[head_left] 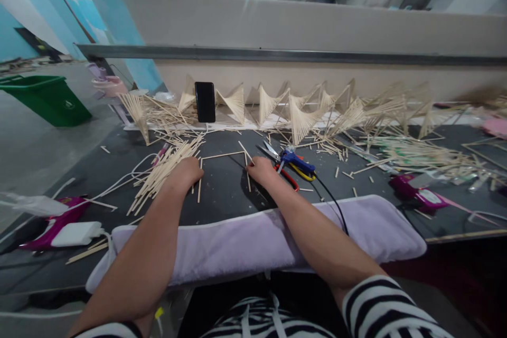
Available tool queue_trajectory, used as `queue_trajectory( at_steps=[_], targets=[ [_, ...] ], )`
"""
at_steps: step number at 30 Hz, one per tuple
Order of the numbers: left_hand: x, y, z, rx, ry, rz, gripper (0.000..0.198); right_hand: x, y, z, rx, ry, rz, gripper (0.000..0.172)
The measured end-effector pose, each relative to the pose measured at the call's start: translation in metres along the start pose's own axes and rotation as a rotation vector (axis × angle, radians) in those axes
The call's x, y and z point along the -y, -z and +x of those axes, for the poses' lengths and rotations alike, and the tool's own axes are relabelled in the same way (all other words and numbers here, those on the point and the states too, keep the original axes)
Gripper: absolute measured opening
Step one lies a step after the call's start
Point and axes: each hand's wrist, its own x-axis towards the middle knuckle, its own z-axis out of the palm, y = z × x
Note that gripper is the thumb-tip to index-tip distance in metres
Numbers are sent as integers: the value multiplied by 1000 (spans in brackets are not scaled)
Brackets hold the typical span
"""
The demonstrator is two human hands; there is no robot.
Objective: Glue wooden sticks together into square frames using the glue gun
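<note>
Thin pale wooden sticks lie on the dark table in a three-sided outline, with a crosswise stick (224,155) along its far side. My left hand (189,173) is closed at the left side stick (199,187), its fingertips on it. Another short stick end shows below that hand. My right hand (261,170) pinches a slanted stick (243,149) at the outline's far right corner, above the right side stick (249,179). Close to my right hand lie scissors (271,153) and blue-handled pliers (295,161). A pile of loose sticks (158,179) lies left of my left hand.
Twisted stick models (304,116) line the back of the table beside an upright phone (205,102). A lilac cushion (233,245) lies under my forearms. Magenta power strips (420,193) and cables sit at both sides. A green bin (51,100) stands left.
</note>
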Motion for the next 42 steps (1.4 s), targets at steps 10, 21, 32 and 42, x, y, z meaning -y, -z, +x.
queue_trajectory(
  at_steps=[10, 21, 32, 42],
  targets=[
    [3, 4, 7, -54, 21, 31, 30, 1, -6, 5, -56, 16, 26, 19],
    [-5, 20, -15, -170, 6, -62, 27, -1, -3, 7, -120, 12, 96, 19],
    [-29, 29, -42, -632, -549, -228, 33, 7, 9, -9, -121, 296, 146, 26],
    [2, 36, -38, 48, -548, -228, 26, 6, 21, -22, 141, 620, 110, 22]
  ],
)
